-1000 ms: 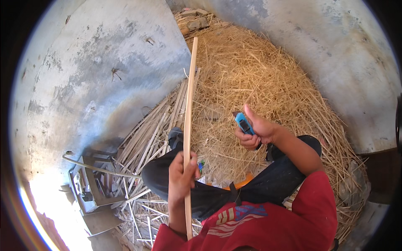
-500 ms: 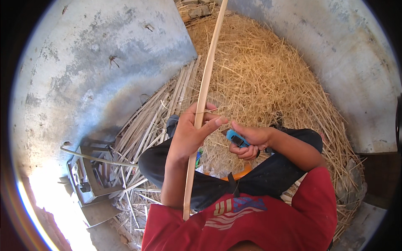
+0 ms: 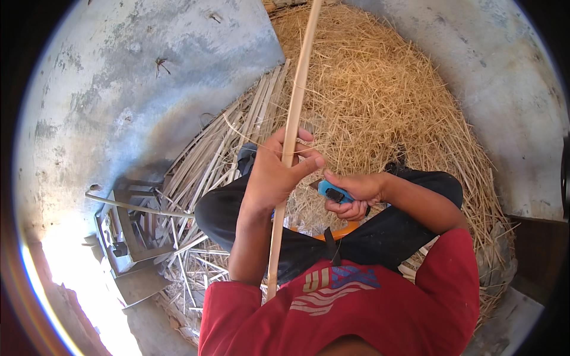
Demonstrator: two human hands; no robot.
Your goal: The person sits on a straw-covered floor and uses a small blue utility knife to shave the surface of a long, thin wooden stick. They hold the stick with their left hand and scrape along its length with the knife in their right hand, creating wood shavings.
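Observation:
A long, pale wooden strip point(image 3: 301, 80) runs from the top edge of the view down to my chest, slightly tilted. My left hand point(image 3: 274, 168) is closed on it at mid-length, with the strip lying between thumb and palm. A thin curled sliver point(image 3: 237, 131) arcs leftward from the strip near these fingers. Close by on the right, my right hand point(image 3: 355, 194) grips a blue utility knife point(image 3: 333, 191). Its short blade points toward my left thumb, apart from the strip. Part of the knife's handle is hidden by the fingers.
Straw-like shavings point(image 3: 368, 89) cover the floor ahead. Long strips point(image 3: 252, 118) lie piled at the left, beside a wooden frame-like box point(image 3: 133, 237). Grey walls point(image 3: 160, 65) enclose the place. My crossed legs point(image 3: 380, 237) sit beneath the hands, near an orange object point(image 3: 341, 231).
My left hand and the strip have shifted slightly up and to the right. The right hand with the knife has barely moved. The thin sliver now curls higher at the left.

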